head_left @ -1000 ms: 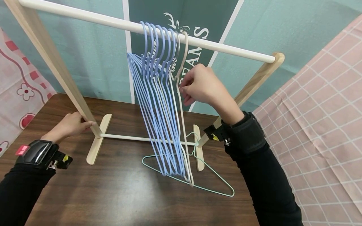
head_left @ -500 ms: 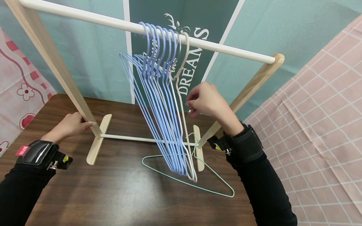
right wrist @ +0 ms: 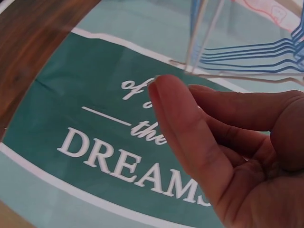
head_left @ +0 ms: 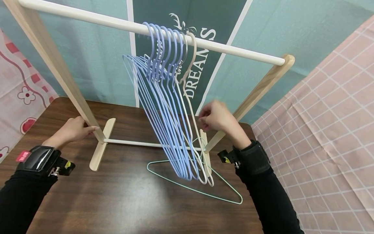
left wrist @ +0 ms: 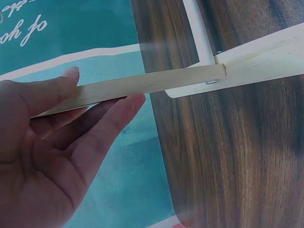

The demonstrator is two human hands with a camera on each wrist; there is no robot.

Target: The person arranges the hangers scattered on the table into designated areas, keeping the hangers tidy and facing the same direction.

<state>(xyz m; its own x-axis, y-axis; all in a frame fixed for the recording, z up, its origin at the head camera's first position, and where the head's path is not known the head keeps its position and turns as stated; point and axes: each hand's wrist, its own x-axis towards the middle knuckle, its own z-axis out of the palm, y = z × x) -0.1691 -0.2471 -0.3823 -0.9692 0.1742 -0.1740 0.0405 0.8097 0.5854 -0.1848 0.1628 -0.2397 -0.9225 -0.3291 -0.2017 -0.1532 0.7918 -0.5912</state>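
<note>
My left hand grips the left wooden post of a clothes rack near its foot; in the left wrist view, thumb and fingers lie on both sides of that post. My right hand, fingers loosely curled and holding nothing, is just right of a row of hangers. Several blue hangers hang by their hooks from the white top rod. At the row's right end hang a white hanger and a beige hanger. The right wrist view shows the hangers beyond my right hand.
A mint-green hanger lies on the brown wooden table, under the hanging row and by the right foot of the rack. A lower white bar joins the posts. A teal printed cloth hangs behind.
My right hand has moved down from beside the beige hanger's upper part. The hangers have swung, their near lower ends shifting right. The left hand has stayed on the post.
</note>
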